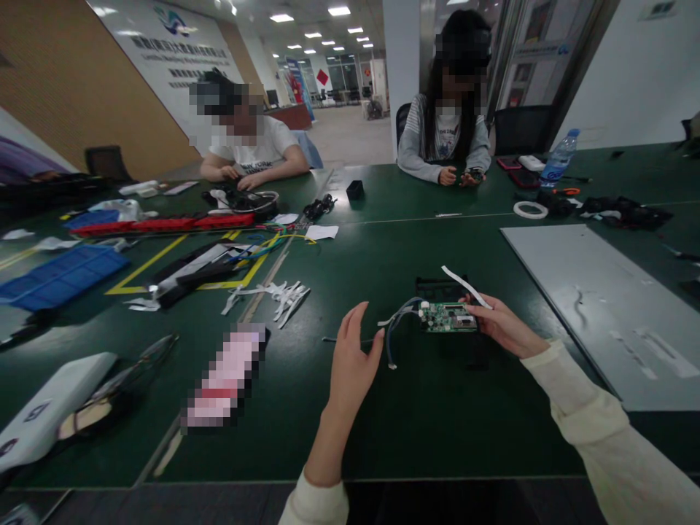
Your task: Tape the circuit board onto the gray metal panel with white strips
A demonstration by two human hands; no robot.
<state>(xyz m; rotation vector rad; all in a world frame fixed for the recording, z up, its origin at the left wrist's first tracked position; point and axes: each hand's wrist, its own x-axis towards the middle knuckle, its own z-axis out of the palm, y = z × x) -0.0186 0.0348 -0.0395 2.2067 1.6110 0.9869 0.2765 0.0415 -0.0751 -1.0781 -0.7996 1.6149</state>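
My right hand (500, 324) grips the right edge of a small green circuit board (445, 317), which sits on a black housing (437, 288) on the dark green table (437, 408). A white ribbon strip (464, 286) rises from the board past my fingers. Blue and white wires (397, 324) trail from the board's left side. My left hand (353, 364) hovers just left of the wires, fingers apart and holding nothing. A thin dark tool (333, 340) lies on the table behind its fingers.
A large grey panel (601, 306) lies at the right. White strips (278, 297), black parts inside yellow tape lines (191, 273), blue trays (60, 275) and a red bar (164, 224) sit at the left. Two people work across the table. A water bottle (558, 158) stands far right.
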